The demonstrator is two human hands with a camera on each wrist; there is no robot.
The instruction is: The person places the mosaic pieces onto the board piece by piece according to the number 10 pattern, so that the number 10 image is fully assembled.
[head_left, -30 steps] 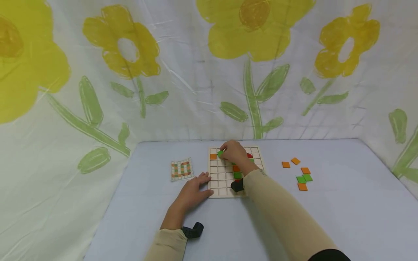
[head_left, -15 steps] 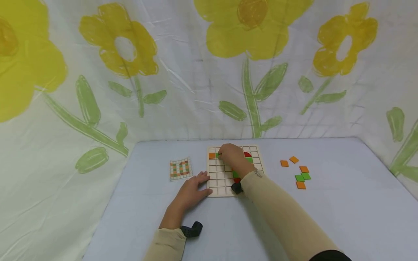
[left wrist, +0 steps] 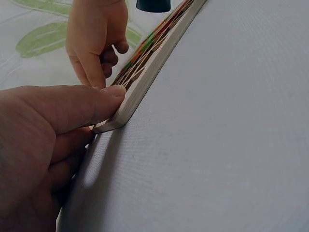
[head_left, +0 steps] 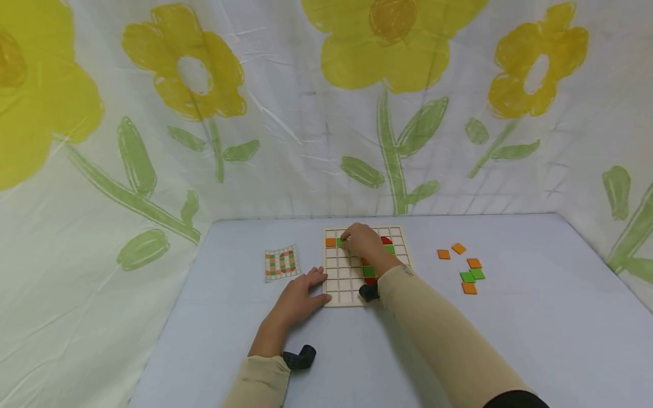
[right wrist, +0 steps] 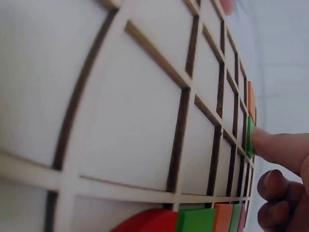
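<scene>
A pale wooden grid board (head_left: 339, 285) lies on the table. My left hand (head_left: 297, 299) rests at its near left corner; the left wrist view shows the thumb (left wrist: 113, 92) on the rim and the other fingers bent along the side. My right hand (head_left: 364, 242) reaches over the board's far left part. One fingertip (right wrist: 259, 137) presses a green square tile (right wrist: 250, 140) in a cell beside an orange tile (head_left: 330, 242), its other fingers curled clear of the board. Red, green and orange pieces (right wrist: 195, 221) fill a line of cells, partly hidden by the right arm in the head view.
Left of the board lies a small card (head_left: 280, 263) with a coloured grid pattern. To the right, loose orange tiles (head_left: 469, 288) and green tiles (head_left: 477, 273) are scattered on the white table (head_left: 541, 317). A flower-painted sheet (head_left: 296, 141) hangs behind the table's far edge.
The green tile was tilted between my right fingertips and now lies flat in the cell beside the orange one. My left hand has stayed at the board's corner.
</scene>
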